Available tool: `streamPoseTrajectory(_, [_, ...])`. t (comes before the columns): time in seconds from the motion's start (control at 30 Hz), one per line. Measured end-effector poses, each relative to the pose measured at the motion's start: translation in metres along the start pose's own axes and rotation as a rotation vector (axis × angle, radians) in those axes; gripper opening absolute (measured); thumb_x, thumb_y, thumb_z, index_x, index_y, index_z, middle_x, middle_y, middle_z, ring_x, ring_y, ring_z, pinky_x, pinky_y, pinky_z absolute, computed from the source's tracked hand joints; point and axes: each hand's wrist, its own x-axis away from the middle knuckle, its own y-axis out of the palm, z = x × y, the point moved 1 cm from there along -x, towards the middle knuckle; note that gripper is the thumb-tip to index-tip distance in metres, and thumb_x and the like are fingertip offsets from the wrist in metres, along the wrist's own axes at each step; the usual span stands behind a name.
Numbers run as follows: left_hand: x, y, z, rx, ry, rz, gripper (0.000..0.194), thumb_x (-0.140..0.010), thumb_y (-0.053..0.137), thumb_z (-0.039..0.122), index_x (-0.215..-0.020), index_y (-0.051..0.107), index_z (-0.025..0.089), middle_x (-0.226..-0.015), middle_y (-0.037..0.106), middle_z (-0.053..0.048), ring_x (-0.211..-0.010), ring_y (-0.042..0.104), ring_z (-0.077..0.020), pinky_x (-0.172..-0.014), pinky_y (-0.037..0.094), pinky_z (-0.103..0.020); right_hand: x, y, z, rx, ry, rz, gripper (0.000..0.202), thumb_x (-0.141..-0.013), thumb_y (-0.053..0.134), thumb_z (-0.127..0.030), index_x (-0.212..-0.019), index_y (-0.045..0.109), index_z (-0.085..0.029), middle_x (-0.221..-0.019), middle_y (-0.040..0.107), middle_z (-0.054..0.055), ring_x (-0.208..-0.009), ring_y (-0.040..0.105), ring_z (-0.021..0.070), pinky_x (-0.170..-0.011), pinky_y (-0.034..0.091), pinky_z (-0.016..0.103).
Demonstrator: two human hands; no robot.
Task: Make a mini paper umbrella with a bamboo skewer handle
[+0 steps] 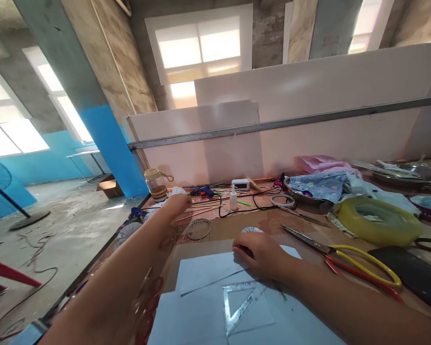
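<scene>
My left hand (pixel 179 207) reaches to the far left of the table, beside a white crumpled item (pixel 177 191) and near a jar with a beige lid (pixel 155 183). Its fingers are mostly hidden from view. My right hand (pixel 260 254) rests curled over the white paper (pixel 197 311), its fingers bent together; whether something small is inside cannot be made out. Just below it, a clear triangular ruler (pixel 239 306) lies flat on the sheets. A round striped piece (pixel 252 230) sits right behind my right hand.
Scissors with yellow and red handles (pixel 362 266) lie at the right, by a large yellow tape roll (pixel 379 220) and a black flat object (pixel 413 275). A small white bottle (pixel 233 199), a blue glue gun (pixel 203 192) and a clear ring (pixel 198 229) stand or lie farther back.
</scene>
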Motion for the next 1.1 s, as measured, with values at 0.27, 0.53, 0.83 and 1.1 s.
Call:
streamPoseTrajectory(0.27, [0.017, -0.074, -0.021, 0.073, -0.038, 0.101, 0.029, -0.095, 0.06, 0.039, -0.112, 0.067, 0.017, -0.114, 0.069, -0.007, -0.1, 0.066, -0.0227, -0.087, 0.055, -0.04, 0.001, -0.003, 0.0, -0.005, 0.06, 0.078, 0.024, -0.096, 0.049, -0.027, -0.086, 0.069, -0.018, -0.077, 0.071, 0.005, -0.069, 0.06, 0.0178, -0.064, 0.04, 0.029])
streamPoseTrajectory(0.53, [0.029, -0.033, 0.001, 0.08, -0.053, 0.05, 0.032, -0.096, 0.06, 0.036, -0.122, 0.061, 0.018, -0.124, 0.062, -0.009, -0.105, 0.064, -0.0232, -0.089, 0.056, -0.044, 0.003, -0.003, -0.001, 0.009, 0.094, 0.068, 0.026, -0.097, 0.047, -0.029, -0.084, 0.067, -0.019, -0.077, 0.07, 0.005, -0.068, 0.06, 0.0186, -0.064, 0.041, 0.03])
streamPoseTrajectory(0.83, [0.001, 0.032, 0.018, 0.077, -0.058, -0.04, 0.032, -0.096, 0.06, 0.035, -0.123, 0.06, 0.019, -0.127, 0.061, -0.009, -0.106, 0.063, -0.0234, -0.089, 0.056, -0.044, 0.003, -0.004, -0.001, 0.041, 0.05, 0.072, 0.023, -0.097, 0.048, -0.026, -0.087, 0.068, -0.018, -0.081, 0.071, 0.006, -0.075, 0.063, 0.0202, -0.068, 0.043, 0.031])
streamPoseTrajectory(1.1, [-0.005, 0.036, 0.017, 0.084, -0.087, -0.062, 0.036, -0.094, 0.063, 0.036, -0.124, 0.059, 0.017, -0.125, 0.061, -0.009, -0.107, 0.063, -0.0255, -0.089, 0.056, -0.044, 0.002, -0.002, -0.001, 0.03, 0.011, 0.083, 0.019, -0.095, 0.052, -0.023, -0.088, 0.069, -0.018, -0.081, 0.072, 0.005, -0.073, 0.063, 0.0184, -0.067, 0.042, 0.029])
